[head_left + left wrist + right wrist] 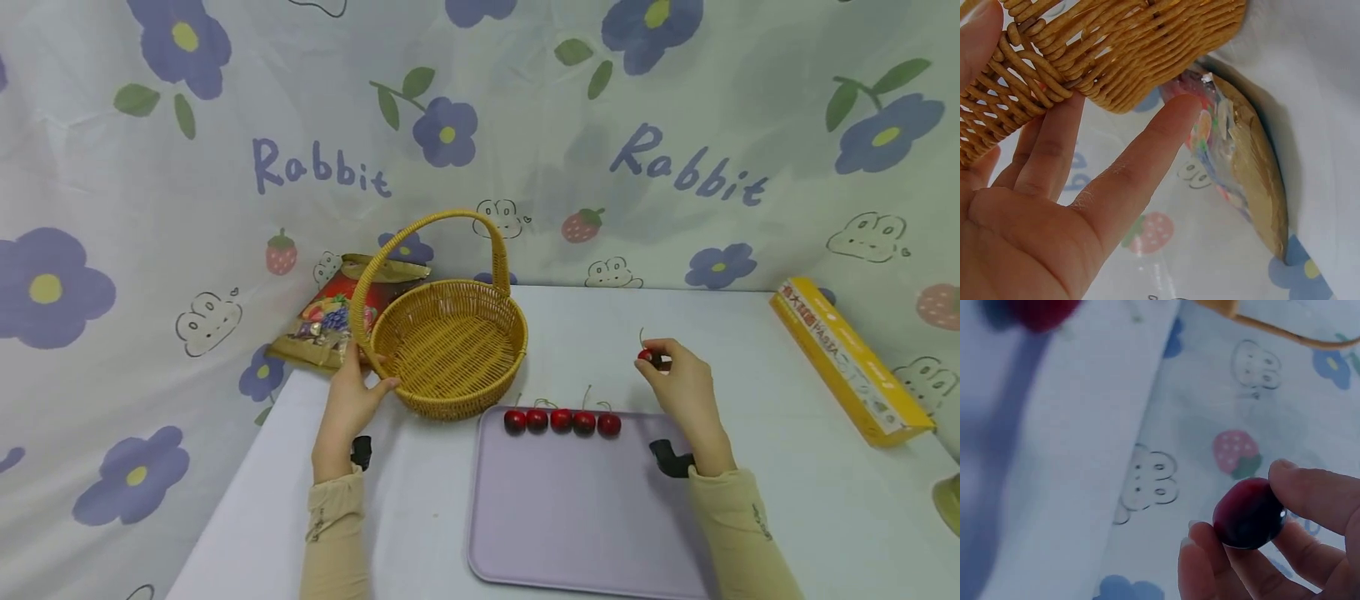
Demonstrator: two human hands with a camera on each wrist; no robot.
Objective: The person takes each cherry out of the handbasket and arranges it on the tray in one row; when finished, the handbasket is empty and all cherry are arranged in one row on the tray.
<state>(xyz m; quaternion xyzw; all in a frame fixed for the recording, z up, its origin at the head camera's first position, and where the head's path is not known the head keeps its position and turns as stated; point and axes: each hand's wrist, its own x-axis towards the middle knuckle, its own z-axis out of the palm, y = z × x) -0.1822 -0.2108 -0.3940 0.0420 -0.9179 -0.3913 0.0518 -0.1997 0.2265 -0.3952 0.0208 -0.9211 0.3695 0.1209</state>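
My right hand [686, 392] pinches a dark red cherry [1250, 514] between thumb and fingertips, raised above the far right part of the tray. The cherry's thin stem points up in the head view. A round wicker basket [450, 407] with a tall arched handle [498, 258] stands left of the tray. My left hand [352, 408] holds the basket at its near left side, thumb on one face and fingers on the other. In the left wrist view, the index finger [1147, 150] stretches away from the weave. Several cherries [561, 420] sit in a row along the tray's far edge.
The shallow lilac tray [577, 508] lies at the front of the white table [420, 500]. Behind the basket leans a red and gold bag [322, 321]. A long yellow pasta box [851, 362] lies at the right, with a greenish object [948, 502] at the edge of view.
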